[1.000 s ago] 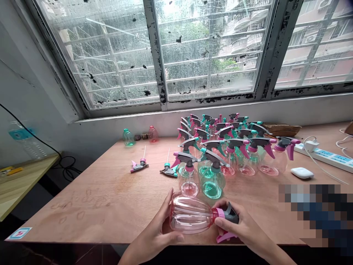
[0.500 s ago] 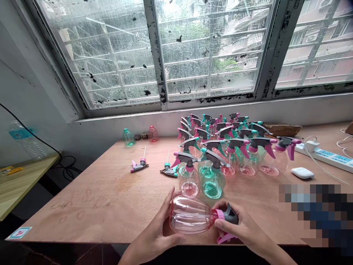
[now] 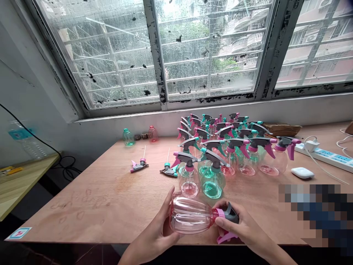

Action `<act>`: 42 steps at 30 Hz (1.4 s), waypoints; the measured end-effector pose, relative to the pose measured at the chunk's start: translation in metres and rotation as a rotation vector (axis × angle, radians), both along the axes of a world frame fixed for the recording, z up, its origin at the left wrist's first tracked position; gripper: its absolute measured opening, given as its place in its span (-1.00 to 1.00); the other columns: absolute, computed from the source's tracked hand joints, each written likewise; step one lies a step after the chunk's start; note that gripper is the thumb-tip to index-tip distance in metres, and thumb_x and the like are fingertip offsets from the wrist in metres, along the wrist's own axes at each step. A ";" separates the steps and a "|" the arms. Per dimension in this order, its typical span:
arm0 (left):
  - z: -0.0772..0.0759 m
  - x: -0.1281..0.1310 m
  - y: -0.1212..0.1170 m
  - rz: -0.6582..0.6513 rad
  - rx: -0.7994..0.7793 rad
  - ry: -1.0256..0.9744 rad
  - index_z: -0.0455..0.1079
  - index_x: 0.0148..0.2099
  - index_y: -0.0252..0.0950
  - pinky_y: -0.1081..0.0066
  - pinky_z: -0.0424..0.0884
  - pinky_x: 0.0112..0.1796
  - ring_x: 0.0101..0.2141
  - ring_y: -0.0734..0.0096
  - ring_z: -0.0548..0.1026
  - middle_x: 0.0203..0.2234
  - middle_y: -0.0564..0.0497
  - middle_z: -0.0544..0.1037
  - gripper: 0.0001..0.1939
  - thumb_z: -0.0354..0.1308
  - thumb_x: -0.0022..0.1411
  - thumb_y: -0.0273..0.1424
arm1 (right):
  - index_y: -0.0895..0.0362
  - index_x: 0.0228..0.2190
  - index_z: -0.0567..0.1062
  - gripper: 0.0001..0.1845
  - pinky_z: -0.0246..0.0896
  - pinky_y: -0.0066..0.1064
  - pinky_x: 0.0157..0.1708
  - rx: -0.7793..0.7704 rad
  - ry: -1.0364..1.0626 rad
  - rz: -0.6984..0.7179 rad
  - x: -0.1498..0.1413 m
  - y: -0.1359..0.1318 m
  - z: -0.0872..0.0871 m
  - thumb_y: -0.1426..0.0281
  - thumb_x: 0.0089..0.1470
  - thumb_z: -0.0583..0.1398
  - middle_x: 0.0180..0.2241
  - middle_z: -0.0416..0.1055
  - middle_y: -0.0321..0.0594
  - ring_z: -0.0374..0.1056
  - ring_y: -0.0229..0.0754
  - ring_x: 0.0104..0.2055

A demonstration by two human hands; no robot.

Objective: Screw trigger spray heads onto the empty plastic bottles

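A clear pink spray bottle (image 3: pixel 191 214) lies on its side in the air over the table's front edge, its neck toward the right. My left hand (image 3: pixel 158 226) is closed around the bottle's base end. At the neck, my right hand (image 3: pixel 244 224) grips the pink collar and grey spray head (image 3: pixel 230 213); the pink trigger (image 3: pixel 226 237) hangs below. Whether the collar is screwed tight I cannot tell. Just behind stand a pink spray bottle (image 3: pixel 189 178) and a green spray bottle (image 3: pixel 213 180), both upright with heads on.
Several more spray bottles (image 3: pixel 234 147) crowd the back right. Two loose spray heads, one pink (image 3: pixel 139 165) and one green (image 3: pixel 168 170), lie left of them. Two headless bottles, green (image 3: pixel 128 138) and pink (image 3: pixel 153 134), stand by the wall. A white case (image 3: pixel 302 173) and power strip (image 3: pixel 328 156) are right.
My left thumb has shifted slightly on the bottle's base. The spray head has turned a little in my right fingers; the bottle stays in nearly the same place.
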State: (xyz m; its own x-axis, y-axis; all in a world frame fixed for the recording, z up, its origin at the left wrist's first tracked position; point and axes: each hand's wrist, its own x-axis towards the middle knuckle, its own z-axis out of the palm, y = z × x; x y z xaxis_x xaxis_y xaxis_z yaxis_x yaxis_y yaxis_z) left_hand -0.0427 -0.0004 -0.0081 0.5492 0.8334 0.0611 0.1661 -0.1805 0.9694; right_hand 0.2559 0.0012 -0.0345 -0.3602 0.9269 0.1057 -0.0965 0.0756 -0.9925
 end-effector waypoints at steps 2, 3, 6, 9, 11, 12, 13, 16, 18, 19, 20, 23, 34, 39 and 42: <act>-0.001 -0.001 0.001 -0.006 -0.003 0.007 -0.49 0.47 0.11 0.02 -0.12 0.38 0.42 0.07 -0.06 0.48 0.00 -0.16 0.05 0.27 0.31 -0.30 | 0.17 -0.20 0.46 -0.62 0.21 -0.44 -0.47 0.003 0.008 0.002 0.000 0.000 -0.001 0.12 0.22 0.35 -0.50 0.39 -0.34 0.27 -0.19 -0.48; -0.001 -0.001 0.001 -0.009 -0.005 0.005 -0.49 0.47 0.10 0.02 -0.12 0.38 0.42 0.06 -0.08 0.48 0.00 -0.17 0.07 0.29 0.29 -0.29 | 0.17 -0.20 0.46 -0.62 0.21 -0.44 -0.47 0.005 0.006 0.003 0.000 0.000 -0.001 0.12 0.22 0.35 -0.50 0.40 -0.34 0.27 -0.18 -0.48; -0.003 -0.003 0.002 -0.004 0.003 0.010 -0.41 0.48 0.05 0.02 -0.13 0.38 0.43 0.02 -0.14 0.48 0.00 -0.19 0.07 0.33 0.25 -0.23 | 0.17 -0.20 0.47 -0.63 0.18 -0.45 -0.47 0.011 -0.008 -0.005 -0.001 0.000 -0.001 0.14 0.20 0.37 -0.49 0.40 -0.33 0.26 -0.19 -0.48; -0.002 -0.003 0.003 0.000 0.010 0.023 -0.37 0.48 0.07 0.04 -0.10 0.38 0.43 0.02 -0.12 0.48 0.01 -0.18 0.04 0.32 0.26 -0.24 | 0.17 -0.20 0.46 -0.63 0.17 -0.46 -0.47 0.003 0.009 -0.003 -0.001 0.000 -0.001 0.13 0.21 0.37 -0.49 0.38 -0.35 0.25 -0.21 -0.48; -0.001 -0.002 0.002 -0.001 0.005 0.024 -0.39 0.47 0.12 0.08 -0.05 0.37 0.42 0.06 -0.08 0.48 0.04 -0.16 0.04 0.31 0.27 -0.28 | 0.17 -0.20 0.45 -0.62 0.18 -0.44 -0.47 0.001 0.033 0.006 -0.001 0.001 -0.002 0.12 0.23 0.35 -0.49 0.40 -0.33 0.27 -0.20 -0.48; 0.000 -0.002 0.001 -0.002 0.002 0.024 -0.41 0.47 0.13 0.10 -0.02 0.37 0.42 0.08 -0.07 0.48 0.05 -0.15 0.03 0.30 0.29 -0.30 | 0.18 -0.20 0.45 -0.61 0.19 -0.43 -0.47 -0.001 0.044 0.011 -0.001 0.001 -0.002 0.11 0.23 0.35 -0.50 0.41 -0.32 0.28 -0.19 -0.48; 0.001 -0.001 0.001 0.000 0.001 0.023 -0.42 0.47 0.14 0.12 0.00 0.37 0.42 0.09 -0.06 0.48 0.05 -0.15 0.02 0.28 0.31 -0.31 | 0.18 -0.20 0.45 -0.61 0.19 -0.42 -0.47 0.001 0.051 0.013 -0.001 0.001 -0.003 0.11 0.23 0.35 -0.50 0.42 -0.31 0.29 -0.18 -0.48; 0.003 0.000 -0.001 0.006 0.000 0.030 -0.45 0.47 0.12 0.12 -0.01 0.37 0.42 0.08 -0.06 0.48 0.03 -0.15 0.01 0.26 0.32 -0.31 | 0.18 -0.20 0.45 -0.61 0.21 -0.40 -0.47 -0.004 0.055 0.013 -0.001 0.001 -0.003 0.12 0.22 0.35 -0.50 0.42 -0.31 0.30 -0.17 -0.47; 0.003 0.000 -0.001 0.008 -0.011 0.028 -0.47 0.47 0.10 0.09 -0.04 0.37 0.42 0.06 -0.08 0.48 0.01 -0.16 0.11 0.34 0.25 -0.31 | 0.18 -0.20 0.44 -0.61 0.22 -0.39 -0.46 -0.011 0.064 0.021 -0.001 0.001 -0.003 0.12 0.22 0.36 -0.50 0.41 -0.31 0.29 -0.17 -0.47; 0.004 0.000 -0.001 0.007 -0.019 0.020 -0.48 0.47 0.09 0.08 -0.07 0.38 0.43 0.05 -0.10 0.48 0.01 -0.17 0.16 0.38 0.21 -0.29 | 0.18 -0.20 0.44 -0.61 0.23 -0.39 -0.46 -0.014 0.067 0.022 -0.001 0.001 -0.002 0.11 0.22 0.36 -0.50 0.41 -0.32 0.29 -0.17 -0.47; 0.003 0.000 -0.001 0.004 -0.026 0.012 -0.49 0.47 0.08 0.07 -0.09 0.38 0.43 0.04 -0.12 0.48 0.01 -0.18 0.19 0.40 0.18 -0.27 | 0.18 -0.20 0.44 -0.60 0.22 -0.40 -0.46 -0.013 0.064 0.018 -0.001 0.001 -0.002 0.12 0.21 0.36 -0.50 0.40 -0.32 0.28 -0.17 -0.48; 0.002 -0.001 0.000 -0.001 -0.014 0.015 -0.41 0.48 0.03 0.05 -0.15 0.39 0.44 0.03 -0.18 0.48 0.01 -0.19 0.13 0.37 0.19 -0.20 | 0.19 -0.22 0.45 -0.60 0.18 -0.41 -0.47 0.002 0.039 -0.016 -0.002 0.000 -0.003 0.13 0.18 0.38 -0.49 0.40 -0.32 0.27 -0.19 -0.48; 0.003 0.000 0.000 -0.003 0.054 0.054 -0.47 0.47 0.12 0.02 -0.17 0.38 0.42 0.08 -0.07 0.48 0.01 -0.15 0.03 0.26 0.32 -0.32 | 0.15 -0.24 0.46 -0.57 0.21 -0.39 -0.49 -0.025 0.054 -0.029 -0.003 0.000 -0.001 0.06 0.15 0.38 -0.52 0.42 -0.31 0.30 -0.14 -0.50; 0.002 -0.001 0.000 -0.024 -0.020 0.005 -0.45 0.48 0.05 0.02 -0.12 0.38 0.43 0.05 -0.12 0.48 0.00 -0.19 0.09 0.32 0.25 -0.25 | 0.15 -0.23 0.50 -0.59 0.23 -0.44 -0.48 -0.012 0.034 -0.043 -0.002 0.000 -0.003 0.09 0.13 0.41 -0.47 0.40 -0.33 0.29 -0.17 -0.47; 0.001 -0.001 0.000 -0.009 -0.023 0.027 -0.37 0.48 0.04 0.05 -0.12 0.38 0.44 0.05 -0.16 0.48 0.03 -0.20 0.02 0.30 0.27 -0.24 | 0.15 -0.22 0.50 -0.61 0.24 -0.42 -0.47 0.002 0.007 -0.039 -0.002 0.000 -0.003 0.10 0.16 0.39 -0.47 0.40 -0.33 0.29 -0.16 -0.47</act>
